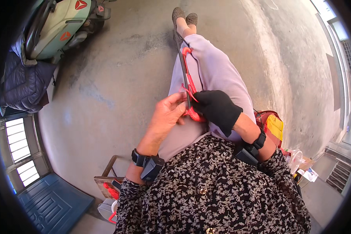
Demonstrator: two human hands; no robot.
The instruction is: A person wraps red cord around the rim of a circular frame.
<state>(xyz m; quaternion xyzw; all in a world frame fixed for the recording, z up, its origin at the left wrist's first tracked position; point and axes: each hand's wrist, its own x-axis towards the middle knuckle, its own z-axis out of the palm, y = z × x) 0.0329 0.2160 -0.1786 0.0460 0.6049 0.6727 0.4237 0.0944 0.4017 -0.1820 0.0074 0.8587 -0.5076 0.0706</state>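
Observation:
A long dark rod (184, 66) lies lengthwise over my lap and legs. Red cord (190, 80) runs beside it, curving round at the far end, and loose strands stick out near my fingers. The near end of the cord is a thick braided piece (195, 116). Bare, my left hand (168, 113) pinches at the rod and the red cord from the left. My right hand (216, 107), in a black glove, is closed on the cord from the right; its fingertips are partly hidden.
A scooter (60, 29) with a dark quilted jacket (25, 84) stands at the far left. At my left side is a wooden stool (105, 177) with red material on it. To my right sits a red and yellow bag (273, 126). A blue door (54, 202) is at lower left.

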